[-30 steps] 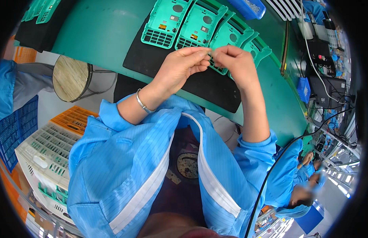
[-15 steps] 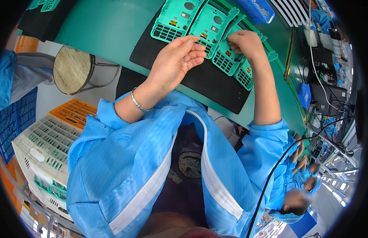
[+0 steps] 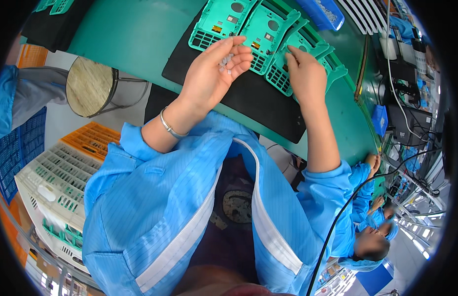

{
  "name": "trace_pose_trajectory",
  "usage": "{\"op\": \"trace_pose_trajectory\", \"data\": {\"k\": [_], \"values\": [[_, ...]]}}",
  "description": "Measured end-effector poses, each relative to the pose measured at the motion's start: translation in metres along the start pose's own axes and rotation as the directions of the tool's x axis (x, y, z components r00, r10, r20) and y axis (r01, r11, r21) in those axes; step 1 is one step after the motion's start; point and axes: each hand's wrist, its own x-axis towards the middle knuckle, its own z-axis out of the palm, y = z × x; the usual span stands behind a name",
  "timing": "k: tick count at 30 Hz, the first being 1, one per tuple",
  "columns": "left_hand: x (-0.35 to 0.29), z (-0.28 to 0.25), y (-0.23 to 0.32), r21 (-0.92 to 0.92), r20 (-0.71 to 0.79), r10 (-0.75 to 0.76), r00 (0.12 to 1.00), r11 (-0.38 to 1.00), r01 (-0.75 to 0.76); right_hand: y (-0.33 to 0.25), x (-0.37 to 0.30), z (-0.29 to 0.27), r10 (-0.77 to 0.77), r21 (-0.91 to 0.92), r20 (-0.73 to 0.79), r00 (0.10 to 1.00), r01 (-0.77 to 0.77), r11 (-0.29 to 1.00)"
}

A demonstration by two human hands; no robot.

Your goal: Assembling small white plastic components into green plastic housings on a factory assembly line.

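Note:
Several small whitish pieces (image 3: 226,62) lie in the cupped palm of my left hand (image 3: 209,69), its fingers curled around them. This hand hovers palm up over the near edge of the green plastic housings. My right hand (image 3: 308,76) is over the third green housing (image 3: 279,76); thumb and forefinger point to its left side, slightly apart, with no piece visible between them. Left of it are a second green housing (image 3: 268,27) and another green housing (image 3: 224,17), each with a grille and a round dark spot. A further green housing (image 3: 335,74) is partly behind my right hand.
The housings rest on a black mat (image 3: 248,111) on the green table (image 3: 135,34). Beyond them stands a blue bin (image 3: 322,14) of small whitish pieces. A round stool (image 3: 90,88) and a white crate (image 3: 56,182) stand at left. A black cable (image 3: 337,209) runs along my right side.
My right hand has shifted slightly toward me, and its thumb and forefinger have parted a little. My left palm has tilted up, exposing the small pieces in it.

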Motion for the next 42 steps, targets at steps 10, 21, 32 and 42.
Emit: {"op": "trace_pose_trajectory", "data": {"k": [10, 21, 32, 42], "values": [[0.0, 0.004, 0.003, -0.11, 0.039, 0.072, 0.997, 0.992, -0.068, 0.0, -0.007, 0.0, -0.047, -0.136, 0.046, 0.998, 0.052, 0.989], [-0.003, 0.004, 0.007, -0.153, 0.121, 0.041, 0.992, 0.988, -0.022, -0.082, -0.019, -0.014, -0.336, 0.39, -0.057, 0.94, 0.33, 0.86], [-0.002, 0.003, 0.012, -0.121, 0.154, -0.027, 0.988, 0.992, 0.046, -0.082, -0.016, -0.018, -0.393, 0.367, 0.007, 0.92, 0.363, 0.856], [-0.008, 0.0, 0.026, 0.122, 0.049, 0.051, 0.997, 0.991, -0.057, -0.047, 0.049, 0.002, 0.201, 0.445, 0.398, 0.895, -0.38, 0.811]]}}
